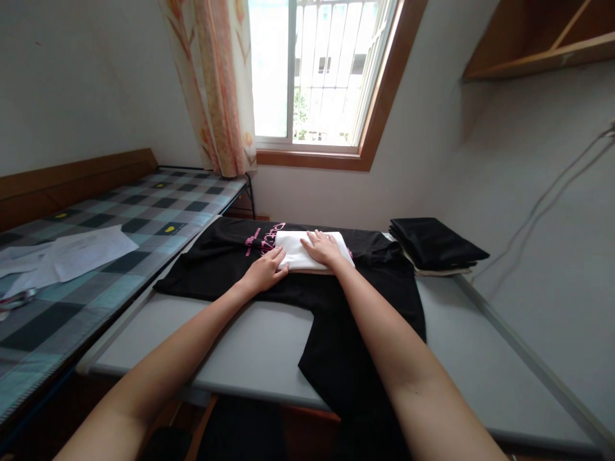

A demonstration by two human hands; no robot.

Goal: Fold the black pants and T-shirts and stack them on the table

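Note:
A black T-shirt [211, 262] with pink lettering lies spread on the white table, and part of it hangs over the front edge. On top of the shirt rests a flat white rectangle [294, 242], apparently folded cloth; its exact kind is hard to make out. My right hand [325, 248] lies flat on the white piece with fingers spread. At the piece's left edge, my left hand [267, 269] touches it with its fingers stretched out. Part of the pink print is hidden beneath the white piece.
A stack of folded dark cloth [435, 243] sits at the table's back right, against the wall. To the left is a bed with a checkered cover [192, 192], bearing loose papers [91, 253]. A window and a curtain [218, 89] are behind the white table [230, 358].

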